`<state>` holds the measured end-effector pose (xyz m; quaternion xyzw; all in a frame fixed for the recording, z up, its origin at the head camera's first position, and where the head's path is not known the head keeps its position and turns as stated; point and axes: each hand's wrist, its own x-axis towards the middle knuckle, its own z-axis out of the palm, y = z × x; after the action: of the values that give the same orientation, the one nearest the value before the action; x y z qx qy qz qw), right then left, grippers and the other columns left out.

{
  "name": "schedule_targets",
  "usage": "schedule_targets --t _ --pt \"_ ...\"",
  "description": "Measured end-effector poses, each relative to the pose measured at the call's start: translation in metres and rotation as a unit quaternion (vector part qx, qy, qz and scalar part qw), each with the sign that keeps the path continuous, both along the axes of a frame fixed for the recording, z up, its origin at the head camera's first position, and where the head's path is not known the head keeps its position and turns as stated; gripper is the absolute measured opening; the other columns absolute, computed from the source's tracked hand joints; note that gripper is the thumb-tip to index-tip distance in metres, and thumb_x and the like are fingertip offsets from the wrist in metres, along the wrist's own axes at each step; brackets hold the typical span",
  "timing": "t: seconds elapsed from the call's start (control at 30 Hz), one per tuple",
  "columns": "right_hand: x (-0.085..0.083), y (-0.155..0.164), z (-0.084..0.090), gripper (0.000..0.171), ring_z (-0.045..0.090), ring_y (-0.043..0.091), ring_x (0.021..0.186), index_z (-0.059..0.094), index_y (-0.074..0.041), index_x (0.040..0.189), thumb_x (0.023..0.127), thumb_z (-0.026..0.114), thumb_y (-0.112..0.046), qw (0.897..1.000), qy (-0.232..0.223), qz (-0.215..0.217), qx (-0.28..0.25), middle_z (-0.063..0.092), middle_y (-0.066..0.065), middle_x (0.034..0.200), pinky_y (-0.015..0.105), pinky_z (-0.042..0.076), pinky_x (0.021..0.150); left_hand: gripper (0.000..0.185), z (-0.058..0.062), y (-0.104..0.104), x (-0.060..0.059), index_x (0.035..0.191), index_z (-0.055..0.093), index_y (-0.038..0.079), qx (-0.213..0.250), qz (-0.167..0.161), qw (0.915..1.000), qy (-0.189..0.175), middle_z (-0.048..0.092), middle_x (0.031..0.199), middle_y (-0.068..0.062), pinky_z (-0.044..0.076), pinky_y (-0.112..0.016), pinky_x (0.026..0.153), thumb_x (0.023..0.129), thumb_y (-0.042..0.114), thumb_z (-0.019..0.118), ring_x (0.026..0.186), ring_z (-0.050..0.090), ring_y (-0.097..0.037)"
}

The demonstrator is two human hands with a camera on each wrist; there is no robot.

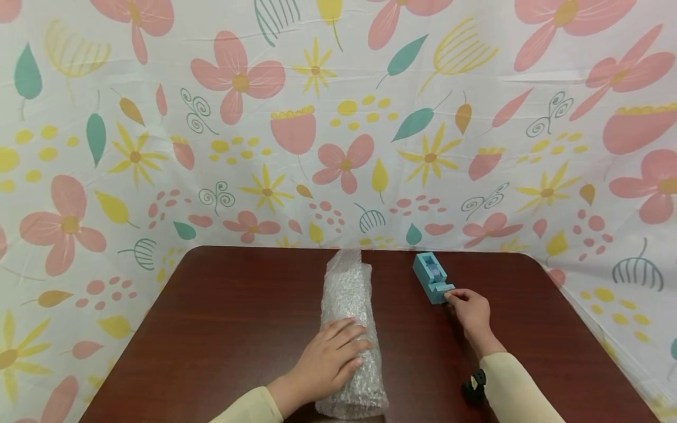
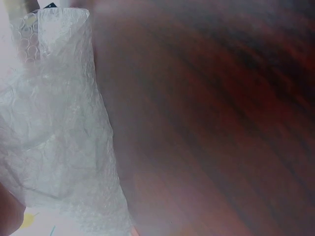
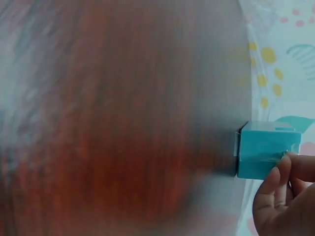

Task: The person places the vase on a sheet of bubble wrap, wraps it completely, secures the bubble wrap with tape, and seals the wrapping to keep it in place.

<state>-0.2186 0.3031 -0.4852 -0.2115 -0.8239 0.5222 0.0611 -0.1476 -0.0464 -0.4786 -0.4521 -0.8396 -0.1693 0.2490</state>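
Note:
A long bundle of bubble wrap (image 1: pixel 350 294) lies lengthwise on the table in the head view, wrapped round something I cannot tell. My left hand (image 1: pixel 330 359) rests across it, fingers laid over its top. In the left wrist view, the wrap (image 2: pixel 64 118) fills the left side, its bubbles showing near the top. To the right is a light blue tape dispenser (image 1: pixel 427 276) with a roll of tape in its well. At its near end my right hand (image 1: pixel 471 311) pinches the tape's end between thumb and forefinger. The right wrist view shows these fingertips right at the dispenser's (image 3: pixel 261 155) front face.
The dark reddish-brown table (image 1: pixel 238 305) has rounded far corners. Behind it and along its sides hangs a white cloth (image 1: pixel 349 117) printed with flowers and leaves. A black band (image 1: pixel 474 386) sits at the right wrist, beside the pale yellow sleeve (image 1: pixel 515 388).

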Motion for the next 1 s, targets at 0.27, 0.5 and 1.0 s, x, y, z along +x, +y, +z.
schedule_targets --t 0.27,0.5,1.0 --pt "0.001 -0.004 -0.003 0.029 0.066 -0.002 0.066 0.059 0.011 0.121 0.103 0.059 -0.012 0.999 0.02 0.002 -0.041 0.071 -0.004 0.079 0.016 0.056 0.064 0.028 -0.002 0.001 -0.001 0.126 0.063 0.028 -0.003 0.001 0.9999 0.011 0.062 0.139 0.004 0.052 -0.043 0.107 0.111 0.034 0.04 0.137 0.055 -0.023" --pt "-0.003 -0.006 -0.004 0.026 0.06 0.004 0.065 0.056 0.012 0.118 0.103 0.057 -0.009 1.0 0.016 0.009 -0.02 0.07 0.014 0.091 0.019 0.054 0.061 0.028 -0.001 0.001 0.0 0.127 0.063 0.029 -0.006 0.004 0.9999 0.012 0.062 0.14 0.005 0.052 -0.043 0.108 0.111 0.035 0.041 0.138 0.055 -0.022" --pt "-0.004 0.003 0.005 0.041 0.054 0.011 0.081 0.047 0.016 0.135 0.109 0.044 -0.016 0.997 -0.041 0.063 -0.032 0.063 0.009 0.095 0.019 0.052 0.067 0.026 0.0 0.0 0.001 0.127 0.063 0.028 -0.008 0.003 1.0 -0.001 0.062 0.14 0.004 0.051 -0.042 0.109 0.109 0.033 0.046 0.138 0.055 -0.022"
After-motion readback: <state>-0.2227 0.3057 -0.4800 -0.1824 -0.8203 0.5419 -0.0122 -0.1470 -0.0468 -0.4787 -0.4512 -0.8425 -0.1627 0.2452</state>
